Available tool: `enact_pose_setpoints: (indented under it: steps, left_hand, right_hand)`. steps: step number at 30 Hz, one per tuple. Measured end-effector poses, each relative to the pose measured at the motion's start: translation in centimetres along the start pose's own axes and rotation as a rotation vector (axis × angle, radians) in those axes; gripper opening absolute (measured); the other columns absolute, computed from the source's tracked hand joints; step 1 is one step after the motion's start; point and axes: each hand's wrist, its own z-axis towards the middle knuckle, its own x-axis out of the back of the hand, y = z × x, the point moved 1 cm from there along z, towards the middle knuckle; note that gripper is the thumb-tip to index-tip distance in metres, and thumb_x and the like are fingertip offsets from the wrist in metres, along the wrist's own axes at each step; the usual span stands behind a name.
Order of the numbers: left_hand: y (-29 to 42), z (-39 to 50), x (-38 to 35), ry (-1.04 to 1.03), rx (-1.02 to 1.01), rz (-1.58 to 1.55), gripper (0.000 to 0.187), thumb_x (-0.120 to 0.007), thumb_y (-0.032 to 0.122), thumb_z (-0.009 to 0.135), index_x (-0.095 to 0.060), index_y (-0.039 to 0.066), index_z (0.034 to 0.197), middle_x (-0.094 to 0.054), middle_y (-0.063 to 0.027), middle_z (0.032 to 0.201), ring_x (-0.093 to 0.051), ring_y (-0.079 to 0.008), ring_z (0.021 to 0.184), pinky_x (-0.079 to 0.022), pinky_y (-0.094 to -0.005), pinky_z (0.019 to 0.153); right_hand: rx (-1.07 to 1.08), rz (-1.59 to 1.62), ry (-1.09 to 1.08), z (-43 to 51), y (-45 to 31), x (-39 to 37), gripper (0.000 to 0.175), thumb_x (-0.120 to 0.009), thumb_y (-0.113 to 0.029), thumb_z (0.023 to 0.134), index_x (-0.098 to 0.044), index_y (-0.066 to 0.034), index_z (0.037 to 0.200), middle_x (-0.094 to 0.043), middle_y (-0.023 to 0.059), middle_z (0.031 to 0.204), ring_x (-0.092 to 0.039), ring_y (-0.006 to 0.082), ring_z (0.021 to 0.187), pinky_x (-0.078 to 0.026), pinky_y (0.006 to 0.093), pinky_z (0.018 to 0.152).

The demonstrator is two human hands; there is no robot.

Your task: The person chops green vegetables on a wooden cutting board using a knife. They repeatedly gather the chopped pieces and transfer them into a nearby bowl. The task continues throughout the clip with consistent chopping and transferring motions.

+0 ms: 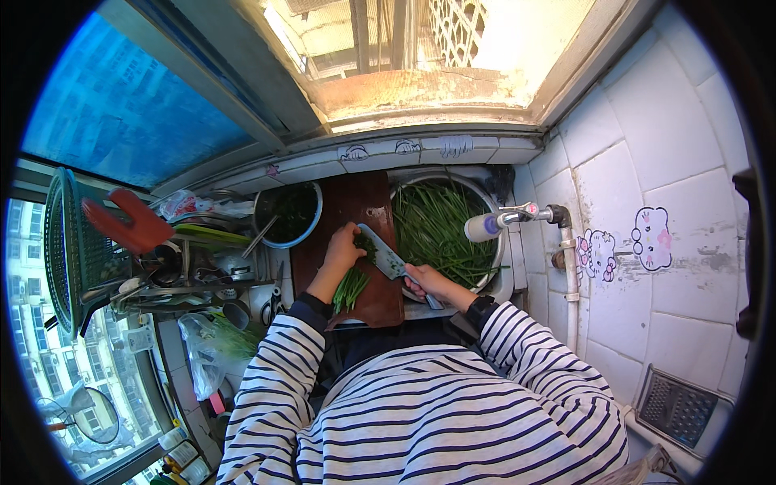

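Observation:
My right hand [426,284] grips the handle of a cleaver [388,257], whose broad blade carries bits of chopped greens. Beside the blade's far end, my left hand [346,245] is cupped against a small heap of chopped greens [365,245]; whether it grips any cannot be seen. Both are over a reddish-brown cutting board [381,305]. A bundle of cut green stalks [350,290] lies on the board near my left wrist. Right of the board, a large round basin holds long green leaves [445,227]. At the board's left stands a bowl of dark greens [287,213] with chopsticks [262,235].
A faucet [515,214] with a filter reaches over the basin from the tiled wall. Scissors [274,305] lie left of the board. Further left are a crowded dish rack [200,282], a red oven mitt [128,222] and a plastic bag of greens [203,354]. A window sill runs behind.

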Motion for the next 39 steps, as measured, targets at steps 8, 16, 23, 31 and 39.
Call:
enact_pose_setpoints:
  steps: [8, 16, 23, 31, 39]
  left_hand:
    - [1.3, -1.4, 4.0, 0.046, -0.035, -0.197, 0.054, -0.085, 0.002, 0.06, -0.058, 0.005, 0.107, -0.057, -0.0086, 0.086, -0.061, -0.021, 0.073, -0.053, -0.0339, 0.067]
    - [-0.8, -1.8, 12.9, 0.214, -0.1, -0.322, 0.048, -0.081, 0.002, 0.07, -0.062, 0.005, 0.114, -0.061, -0.0093, 0.095, -0.065, -0.0166, 0.077, -0.054, -0.0305, 0.071]
    - [-5.4, -3.1, 15.8, 0.479, -0.064, -0.242, 0.047, -0.062, -0.003, 0.083, -0.056, 0.003, 0.129, -0.055, -0.0154, 0.119, -0.064, -0.0259, 0.097, -0.052, -0.0357, 0.085]
    - [-2.4, -6.8, 11.0, 0.497, -0.132, 0.185, 0.085, -0.058, -0.008, 0.076, -0.027, 0.016, 0.152, -0.025, -0.0251, 0.148, -0.033, -0.0457, 0.133, -0.04, -0.045, 0.103]
    - [-5.6, -4.4, 9.4, 0.482, 0.082, 0.496, 0.095, -0.067, 0.001, 0.073, -0.02, 0.015, 0.154, -0.014, -0.0296, 0.154, -0.022, -0.0494, 0.14, -0.031, -0.0536, 0.11]
  right_hand:
    - [-0.06, -0.047, -0.027, -3.0, -5.0, -0.8, 0.05, -0.041, -0.05, 0.102, -0.052, -0.0065, 0.081, -0.043, -0.0027, 0.058, -0.036, 0.0076, 0.042, -0.035, 0.0244, 0.042]
    - [-0.014, -0.242, -0.078, -2.1, -14.8, -6.5, 0.051, -0.036, -0.049, 0.103, -0.055, -0.0054, 0.083, -0.044, -0.002, 0.06, -0.04, 0.0079, 0.046, -0.041, 0.0269, 0.046]
    - [-0.012, -0.42, 0.002, 4.1, -21.0, -13.0, 0.045, -0.036, -0.039, 0.105, -0.059, -0.0007, 0.096, -0.048, -0.0003, 0.064, -0.046, 0.0098, 0.049, -0.046, 0.0287, 0.048]
    - [0.0, -0.491, 0.013, 5.5, -21.6, -15.8, 0.041, -0.039, -0.034, 0.104, -0.059, 0.0006, 0.095, -0.05, 0.0014, 0.064, -0.048, 0.0122, 0.051, -0.047, 0.0301, 0.047]
    - [-0.086, -0.34, -0.013, 4.0, -21.6, -15.6, 0.041, -0.038, -0.034, 0.106, -0.058, 0.0009, 0.098, -0.049, 0.0, 0.064, -0.047, 0.0105, 0.051, -0.045, 0.0275, 0.046]
